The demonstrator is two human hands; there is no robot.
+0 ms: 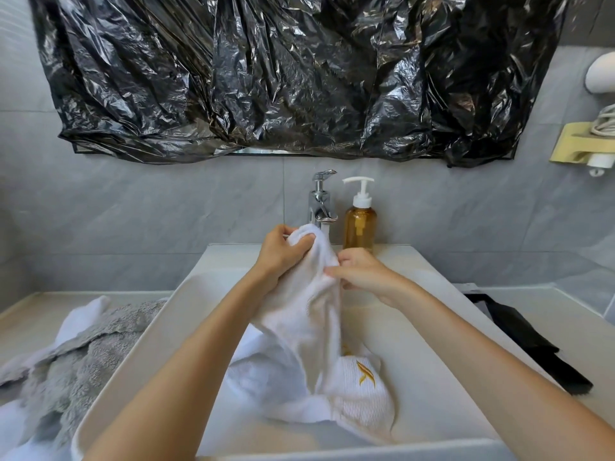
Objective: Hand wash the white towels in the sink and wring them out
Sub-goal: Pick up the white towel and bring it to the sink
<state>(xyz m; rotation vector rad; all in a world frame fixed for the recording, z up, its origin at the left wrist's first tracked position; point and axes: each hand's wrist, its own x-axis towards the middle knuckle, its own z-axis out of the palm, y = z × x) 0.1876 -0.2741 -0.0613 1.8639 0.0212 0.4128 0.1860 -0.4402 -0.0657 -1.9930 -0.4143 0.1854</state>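
The left hand (279, 252) is curled tight around the top of a white towel (306, 294), holding it up over the sink (416, 327). The right hand (361, 272) pinches the same towel just below and to the right of that grip, thumb and fingers pressed on a fold. From the two hands the towel hangs straight down, and its bottom end lies in the basin.

Below the grip, on the sink floor, sits more white towel — a bunched piece with a gold mark (366, 377) stitched on it. It touches the hanging towel.

Just behind the left hand stands the shiny tap (321, 202). Next to the tap, behind the right hand, is an amber soap bottle (360, 224) with a white pump.

Far left of the grip, on the counter, lies a grey towel (86, 347) with white cloth around it. Far right lies a black strap (525, 341). High above hangs crinkly black plastic (266, 78).
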